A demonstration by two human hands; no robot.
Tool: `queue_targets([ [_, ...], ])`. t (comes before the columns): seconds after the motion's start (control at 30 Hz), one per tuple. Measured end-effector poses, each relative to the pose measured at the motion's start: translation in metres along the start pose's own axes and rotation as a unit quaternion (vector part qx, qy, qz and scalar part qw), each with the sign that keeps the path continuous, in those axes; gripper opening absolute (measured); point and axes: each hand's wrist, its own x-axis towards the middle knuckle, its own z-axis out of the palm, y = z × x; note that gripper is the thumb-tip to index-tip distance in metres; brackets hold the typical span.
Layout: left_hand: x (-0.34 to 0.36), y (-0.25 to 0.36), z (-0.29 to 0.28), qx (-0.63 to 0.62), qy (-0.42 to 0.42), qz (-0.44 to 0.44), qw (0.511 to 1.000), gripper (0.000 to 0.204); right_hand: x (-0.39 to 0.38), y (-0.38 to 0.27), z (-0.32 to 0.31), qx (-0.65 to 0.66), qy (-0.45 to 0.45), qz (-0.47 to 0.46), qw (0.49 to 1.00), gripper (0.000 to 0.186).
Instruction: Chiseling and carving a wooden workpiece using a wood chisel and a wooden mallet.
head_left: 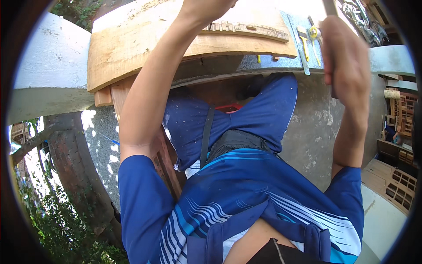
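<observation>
My left hand (206,9) reaches over the workbench at the top edge of the view. Its fingers are mostly cut off there, so whether it holds anything is hidden. Under and beside it lies a thick wooden board (121,59), with a narrower wood strip (263,31) on top that has notches cut along it. Raised at the right, my right hand (349,61) is closed round a brown tool handle (330,7). The handle's far end runs out of the picture, and the hand is slightly blurred.
Right of the board, a yellow-handled tool (304,46), a metal straightedge (300,50) and a round yellow item (314,33) lie on the blue-grey surface. A pale concrete ledge (55,55) adjoins the left. Wooden lattice pieces (402,189) stand far right.
</observation>
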Motion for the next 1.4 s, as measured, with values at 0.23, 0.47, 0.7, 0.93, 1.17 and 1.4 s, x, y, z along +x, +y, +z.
queue_targets([
  [0.23,0.012,-0.01,0.019,0.086,-0.025,0.11,0.99,0.016,-0.009,0.012,-0.006,0.148,0.092,0.025,0.984,0.052],
  [0.47,0.009,-0.018,0.018,0.106,-0.021,0.065,0.992,0.016,-0.013,0.006,0.015,-0.023,0.031,0.043,0.998,0.049],
  [0.7,0.005,-0.003,0.021,0.128,-0.058,-0.017,0.99,0.02,-0.001,0.018,0.034,0.021,0.225,-0.166,0.96,0.047],
  [0.93,0.008,-0.007,0.028,0.161,-0.065,-0.034,0.984,0.02,-0.009,-0.003,0.058,-0.005,0.329,-0.132,0.935,0.049],
  [1.17,0.017,-0.008,0.029,0.2,-0.078,-0.014,0.977,0.025,-0.006,0.021,0.037,0.022,0.246,-0.023,0.969,0.047],
  [1.4,0.009,-0.001,0.038,0.212,-0.116,-0.153,0.958,0.031,-0.033,0.04,0.042,0.135,0.046,0.116,0.983,0.05],
])
